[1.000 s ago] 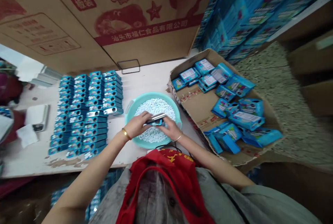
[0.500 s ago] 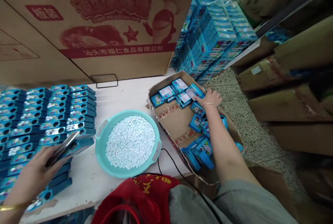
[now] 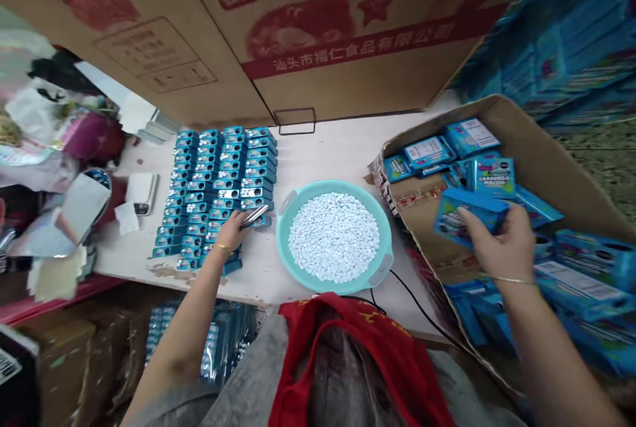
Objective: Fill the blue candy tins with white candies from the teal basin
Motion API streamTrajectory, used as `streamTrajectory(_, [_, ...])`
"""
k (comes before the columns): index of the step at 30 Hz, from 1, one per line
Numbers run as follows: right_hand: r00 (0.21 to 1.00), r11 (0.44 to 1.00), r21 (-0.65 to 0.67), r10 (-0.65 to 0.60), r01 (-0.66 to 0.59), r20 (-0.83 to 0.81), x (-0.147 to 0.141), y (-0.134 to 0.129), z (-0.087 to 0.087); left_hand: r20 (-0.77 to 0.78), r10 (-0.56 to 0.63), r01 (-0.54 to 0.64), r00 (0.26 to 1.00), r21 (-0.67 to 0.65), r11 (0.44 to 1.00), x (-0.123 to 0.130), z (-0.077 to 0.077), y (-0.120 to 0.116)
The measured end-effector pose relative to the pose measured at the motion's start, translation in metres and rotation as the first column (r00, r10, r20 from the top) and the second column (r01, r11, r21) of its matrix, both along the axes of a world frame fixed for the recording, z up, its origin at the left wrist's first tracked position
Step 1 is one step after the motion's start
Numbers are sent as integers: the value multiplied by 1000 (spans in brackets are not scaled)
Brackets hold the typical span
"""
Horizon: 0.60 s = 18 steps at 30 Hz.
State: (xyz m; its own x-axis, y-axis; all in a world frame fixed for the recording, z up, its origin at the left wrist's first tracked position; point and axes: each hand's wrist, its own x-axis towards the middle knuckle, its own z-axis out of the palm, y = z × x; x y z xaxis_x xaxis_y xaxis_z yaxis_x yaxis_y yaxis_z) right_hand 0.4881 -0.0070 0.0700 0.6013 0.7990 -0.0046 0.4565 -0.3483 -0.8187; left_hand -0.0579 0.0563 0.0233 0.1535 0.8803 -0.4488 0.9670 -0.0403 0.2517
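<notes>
My left hand (image 3: 231,232) grips a thin silver tin (image 3: 254,216) just above the right end of the rows of blue tins (image 3: 218,192) on the table. My right hand (image 3: 497,241) holds a blue carton (image 3: 470,215) by its edge, above the cardboard tray (image 3: 556,195). More blue cartons lie loose in that tray. A teal basin (image 3: 338,288) heaped with small white mints (image 3: 334,237) stands between my hands, and neither hand touches it.
A large printed cardboard carton (image 3: 348,36) stands behind the white table (image 3: 338,149). Shrink-wrapped blue packs (image 3: 561,36) are stacked at the upper right. A black cable (image 3: 422,311) runs past the basin. A white flat device (image 3: 144,192) and tissue (image 3: 126,218) lie left of the tins.
My right hand has come up from the tray with a blue carton. My left hand has moved back over the tins from the far left. The view has swung so the tray appears larger.
</notes>
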Motion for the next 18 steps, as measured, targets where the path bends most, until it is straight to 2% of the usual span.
streamTrajectory(1, [983,1000,18,-16,20,-182,-26,-2,6,3,8,-8,1000,18,1000,-3,-3,1])
streamTrajectory(2, [929,998,6,-55,61,-365,-51,-2,11,7,19,-19,1000,49,999,-5,-4,2])
streamTrajectory(3, [831,993,-11,-106,119,-546,-74,-2,14,11,37,-37,999,93,995,-5,-5,3])
streamTrajectory(4, [704,992,-58,-122,114,-700,-92,0,16,16,59,-60,998,147,987,-5,-5,3])
streamTrajectory(5, [577,991,-105,-136,87,-806,-107,1,15,28,82,-86,996,201,976,-3,-5,1])
streamTrajectory(7, [355,983,-182,-179,26,-917,-126,1,11,86,96,-116,992,273,955,7,0,-6])
streamTrajectory(9, [206,971,-234,-222,-36,-953,-134,-5,6,184,37,-83,982,249,965,25,7,-19])
streamTrajectory(11, [113,959,-271,-262,-82,-959,-136,-15,4,291,-73,31,954,147,989,51,15,-34])
streamTrajectory(13, [51,949,-293,-289,-115,-956,-135,-28,4,332,-169,167,928,37,985,81,18,-44])
streamTrajectory(15, [12,954,-278,-279,-116,-960,-132,-39,7,265,-221,239,939,-39,970,110,14,-46])
streamTrajectory(18, [2,977,-213,-213,-8,-977,-123,-51,13,86,-235,241,968,-70,968,148,-4,-33])
